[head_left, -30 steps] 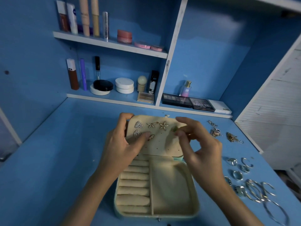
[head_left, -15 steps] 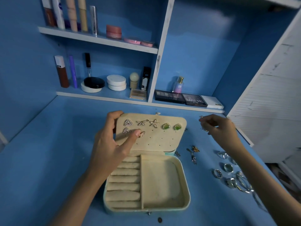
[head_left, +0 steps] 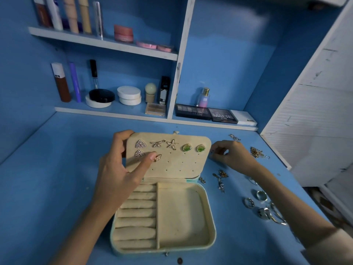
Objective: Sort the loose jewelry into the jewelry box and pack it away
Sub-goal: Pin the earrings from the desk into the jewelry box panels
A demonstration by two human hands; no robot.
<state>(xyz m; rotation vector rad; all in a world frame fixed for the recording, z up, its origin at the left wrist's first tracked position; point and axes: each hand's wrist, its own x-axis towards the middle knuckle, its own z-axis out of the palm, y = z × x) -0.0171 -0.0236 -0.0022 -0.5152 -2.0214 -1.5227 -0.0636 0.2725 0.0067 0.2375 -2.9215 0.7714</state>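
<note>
The cream jewelry box [head_left: 210,217] lies open in the middle of the blue desk, with ring rolls [head_left: 137,213] on its left side and a bare compartment on its right. Pinned on its raised lid panel [head_left: 177,167] are triangle earrings [head_left: 140,144], starfish earrings [head_left: 172,144], green stone earrings [head_left: 186,147] and one gold leaf earring [head_left: 157,157]. My left hand [head_left: 118,169] grips the lid's left edge, thumb on the panel. My right hand [head_left: 235,155] is just right of the lid, fingertips pinched on a small piece too tiny to identify.
Loose rings [head_left: 261,195], small charms [head_left: 219,178] and gold chains [head_left: 257,152] lie on the desk right of the box. Shelves behind hold cosmetics and eyeshadow palettes [head_left: 221,115]. A white cabinet [head_left: 315,131] bounds the right side. A small dark disc [head_left: 179,260] lies near the front edge.
My right hand left the lid panel, where the second green earring now sits, reached out to the loose jewelry at the right, then drew back beside the lid. My left hand kept its hold.
</note>
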